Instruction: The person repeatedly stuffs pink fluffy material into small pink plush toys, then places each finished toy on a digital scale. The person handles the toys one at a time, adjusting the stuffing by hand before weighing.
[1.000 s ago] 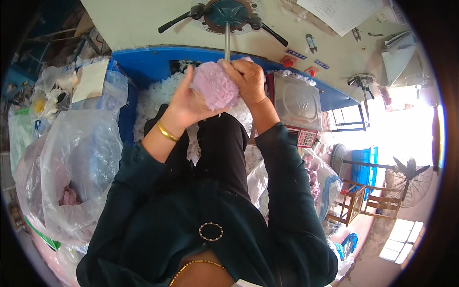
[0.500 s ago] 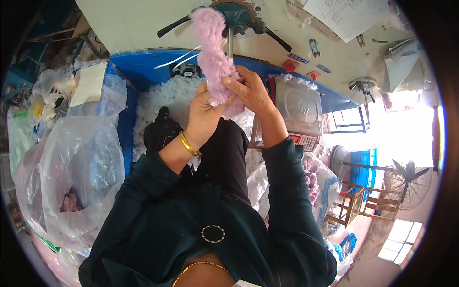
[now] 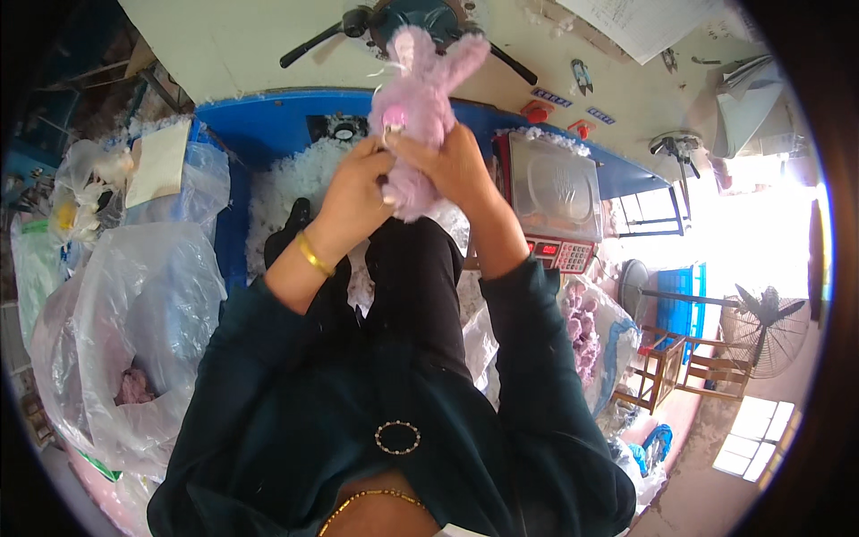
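A fluffy lilac plush rabbit (image 3: 420, 103) hangs in front of my body, its two long ears pointing away from me. On its left side shows a shiny pink patch (image 3: 395, 116). My left hand (image 3: 356, 186) is closed around the toy's lower left side. From the right, my right hand (image 3: 452, 168) grips its body, with the thumb pressed across the front. Beyond the ears, a dark round machine fitting (image 3: 416, 16) carries two black handles. White stuffing fluff (image 3: 295, 174) fills the blue-edged trough below.
A large clear plastic bag (image 3: 143, 304) with a lilac piece inside stands left. To the right are a digital scale (image 3: 555, 201) and a bag of lilac plush toys (image 3: 582, 336). Thread snips (image 3: 582, 77), red switches (image 3: 538, 111) and papers (image 3: 626, 27) lie along the table.
The plush rabbit has been turned, so both ears now spread apart and the pink patch shows. My hands have shifted their hold; my left hand sits slightly farther left.
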Action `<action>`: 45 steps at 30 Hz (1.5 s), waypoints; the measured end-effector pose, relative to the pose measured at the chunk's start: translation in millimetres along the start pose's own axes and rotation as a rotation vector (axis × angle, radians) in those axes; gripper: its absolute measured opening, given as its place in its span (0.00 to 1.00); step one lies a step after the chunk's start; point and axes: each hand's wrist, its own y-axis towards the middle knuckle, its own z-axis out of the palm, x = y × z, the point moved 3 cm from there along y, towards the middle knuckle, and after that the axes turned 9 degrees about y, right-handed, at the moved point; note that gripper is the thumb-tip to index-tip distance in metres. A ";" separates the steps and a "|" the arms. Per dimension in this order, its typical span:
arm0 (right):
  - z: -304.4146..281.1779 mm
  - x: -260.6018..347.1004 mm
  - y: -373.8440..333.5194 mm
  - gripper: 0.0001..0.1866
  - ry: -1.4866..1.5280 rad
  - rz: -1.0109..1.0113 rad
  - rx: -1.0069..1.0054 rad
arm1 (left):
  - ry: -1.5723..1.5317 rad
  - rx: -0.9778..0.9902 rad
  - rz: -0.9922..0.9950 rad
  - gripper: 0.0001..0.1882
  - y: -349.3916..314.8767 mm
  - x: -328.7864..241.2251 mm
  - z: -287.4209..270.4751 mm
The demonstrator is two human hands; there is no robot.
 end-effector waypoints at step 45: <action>25.1 22.1 -26.1 0.39 -0.646 -0.214 -0.049 | -0.205 0.122 -0.265 0.34 -3.9 6.2 -8.0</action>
